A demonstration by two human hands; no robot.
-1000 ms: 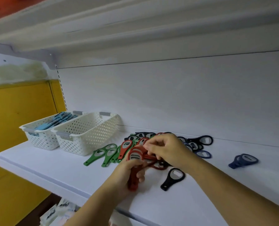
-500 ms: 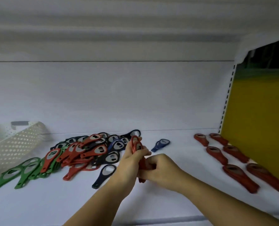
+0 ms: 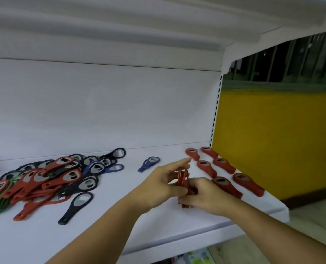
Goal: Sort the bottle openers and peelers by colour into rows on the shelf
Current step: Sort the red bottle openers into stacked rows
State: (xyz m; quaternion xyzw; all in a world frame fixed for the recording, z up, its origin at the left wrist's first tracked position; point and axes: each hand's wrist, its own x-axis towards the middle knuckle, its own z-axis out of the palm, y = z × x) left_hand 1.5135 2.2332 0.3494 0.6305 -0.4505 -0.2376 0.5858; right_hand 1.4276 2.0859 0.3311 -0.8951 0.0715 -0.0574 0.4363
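Note:
Both hands hold one stack of red bottle openers (image 3: 182,177) edge-up over the white shelf (image 3: 120,225). My left hand (image 3: 161,185) pinches the ring ends, index finger stretched right. My right hand (image 3: 202,195) wraps the handles. Two rows of red openers (image 3: 225,180) lie at the shelf's right end, just right of my hands. A mixed pile of red, black, blue and green openers (image 3: 49,178) sits at the left. One black opener (image 3: 76,207) lies in front of the pile, and a blue opener (image 3: 148,163) lies alone behind my left hand.
The shelf's right end stops at a perforated upright (image 3: 215,111), with a yellow wall (image 3: 272,140) beyond it. Another shelf (image 3: 120,35) hangs overhead. The front edge (image 3: 177,242) runs below my forearms, with packaged goods below it.
The view has swung right, from the baskets past the pile to the red rows. Both hands carried the red stack right, close to those rows.

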